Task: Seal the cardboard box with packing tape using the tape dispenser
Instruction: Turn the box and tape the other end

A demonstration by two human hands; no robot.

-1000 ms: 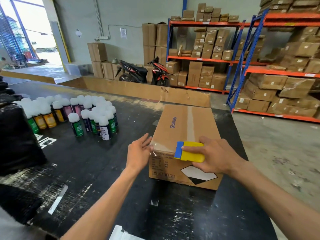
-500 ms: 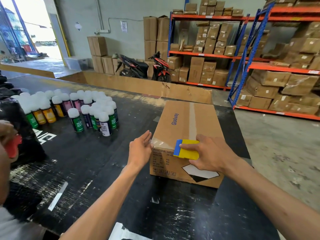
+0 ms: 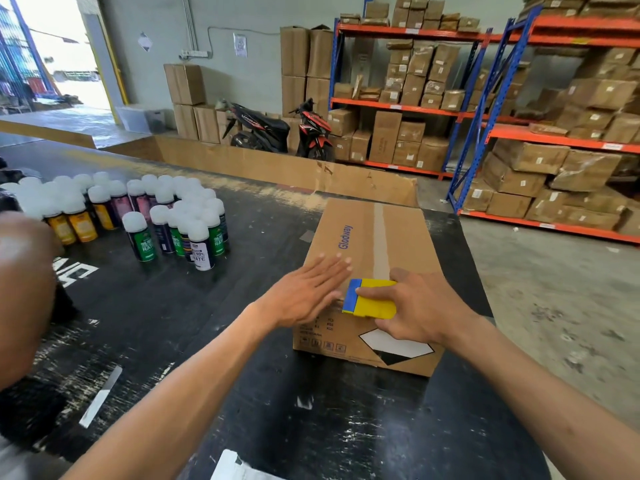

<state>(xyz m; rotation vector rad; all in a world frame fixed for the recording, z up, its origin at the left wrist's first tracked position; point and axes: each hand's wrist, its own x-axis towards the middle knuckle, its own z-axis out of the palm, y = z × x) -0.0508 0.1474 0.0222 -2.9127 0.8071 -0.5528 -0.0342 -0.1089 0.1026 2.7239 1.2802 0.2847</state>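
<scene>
Black table (image 3: 166, 341), R hand (image 3: 422, 310) grips dispenser (image 3: 372, 299), box (image 3: 377, 237)

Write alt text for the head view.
Right hand grips a yellow-and-blue tape dispenser at the near edge of a cardboard box on a black table; left hand lies flat on the box top. Spray cans stand left.

The box (image 3: 377, 258) is brown cardboard, closed, lying flat lengthwise on the black worktop (image 3: 263, 417), with blue lettering and a tape strip (image 3: 380, 237) along its top seam. The yellow-and-blue dispenser (image 3: 369, 298) sits at its near top edge.
</scene>
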